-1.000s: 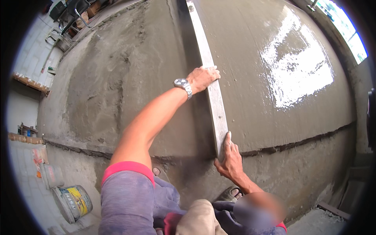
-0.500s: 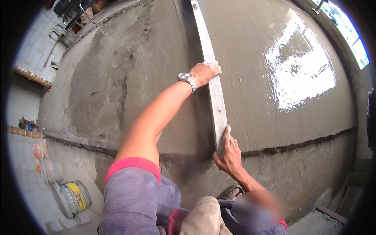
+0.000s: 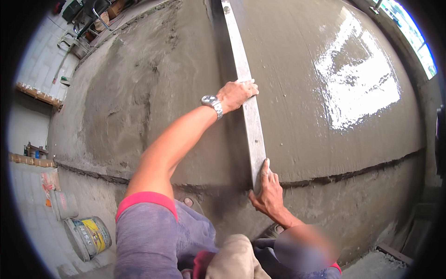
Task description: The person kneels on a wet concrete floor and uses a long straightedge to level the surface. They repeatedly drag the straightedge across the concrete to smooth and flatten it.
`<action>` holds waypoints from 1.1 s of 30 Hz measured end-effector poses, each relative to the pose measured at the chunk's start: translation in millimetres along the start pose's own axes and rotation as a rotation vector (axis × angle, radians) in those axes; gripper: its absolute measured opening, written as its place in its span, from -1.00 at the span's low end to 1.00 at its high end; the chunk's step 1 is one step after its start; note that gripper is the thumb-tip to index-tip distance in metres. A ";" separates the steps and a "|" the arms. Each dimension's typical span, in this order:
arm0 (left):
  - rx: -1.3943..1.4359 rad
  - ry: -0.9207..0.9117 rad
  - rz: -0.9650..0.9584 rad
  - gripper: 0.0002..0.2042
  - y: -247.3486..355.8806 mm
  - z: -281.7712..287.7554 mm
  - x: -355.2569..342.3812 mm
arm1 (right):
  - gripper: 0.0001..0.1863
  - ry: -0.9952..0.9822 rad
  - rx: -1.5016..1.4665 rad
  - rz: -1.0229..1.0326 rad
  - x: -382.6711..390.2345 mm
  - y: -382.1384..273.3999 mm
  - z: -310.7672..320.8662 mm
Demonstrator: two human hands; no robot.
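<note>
A long grey metal straightedge (image 3: 253, 135) lies flat against a wet cement surface (image 3: 353, 83) and runs from the top of the view down to the middle. My left hand (image 3: 237, 93), with a silver wristwatch on its wrist, grips the straightedge about halfway along from its left side. My right hand (image 3: 267, 190) holds the near end, fingers pressed up along the bar. The cement to the right of the bar is smooth and shiny. The cement to its left (image 3: 130, 107) is rough and lumpy.
A dark groove (image 3: 348, 174) crosses the cement just below the bar's near end. Two buckets (image 3: 88, 235) stand at the lower left on a pale floor. A row of bricks (image 3: 35, 93) sits at the left, with metal tools at the top left.
Both hands keep their hold on the straightedge. The bar and hands shift only slightly across the cement, first a little up and right, then back.
</note>
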State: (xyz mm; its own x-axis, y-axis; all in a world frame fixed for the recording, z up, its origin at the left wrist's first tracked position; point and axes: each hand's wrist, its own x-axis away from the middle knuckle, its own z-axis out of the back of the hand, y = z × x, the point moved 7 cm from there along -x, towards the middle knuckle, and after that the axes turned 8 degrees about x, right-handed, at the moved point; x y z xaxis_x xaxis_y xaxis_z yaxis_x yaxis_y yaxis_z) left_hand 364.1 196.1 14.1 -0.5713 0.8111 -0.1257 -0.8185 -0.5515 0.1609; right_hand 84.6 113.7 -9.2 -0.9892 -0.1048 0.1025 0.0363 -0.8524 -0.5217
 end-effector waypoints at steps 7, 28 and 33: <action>-0.064 -0.025 -0.041 -0.52 -23.3 7.0 6.0 | 0.13 -0.057 -0.073 0.009 -18.7 -15.7 2.4; 0.389 -0.001 -0.236 -0.67 -5.6 -2.1 -43.1 | 0.07 -0.069 0.039 -0.066 -6.7 -16.4 7.7; 0.380 0.021 -0.274 -0.65 -4.4 0.5 -42.5 | 0.08 -0.024 0.130 -0.135 -6.3 -19.6 14.5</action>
State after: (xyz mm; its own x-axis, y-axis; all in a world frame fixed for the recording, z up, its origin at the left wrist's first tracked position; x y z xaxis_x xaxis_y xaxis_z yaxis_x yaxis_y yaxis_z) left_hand 392.0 164.1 19.3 -0.3414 0.9107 -0.2323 -0.8612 -0.2041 0.4655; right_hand 92.2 123.7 12.7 -0.9827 0.0043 0.1851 -0.0772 -0.9182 -0.3886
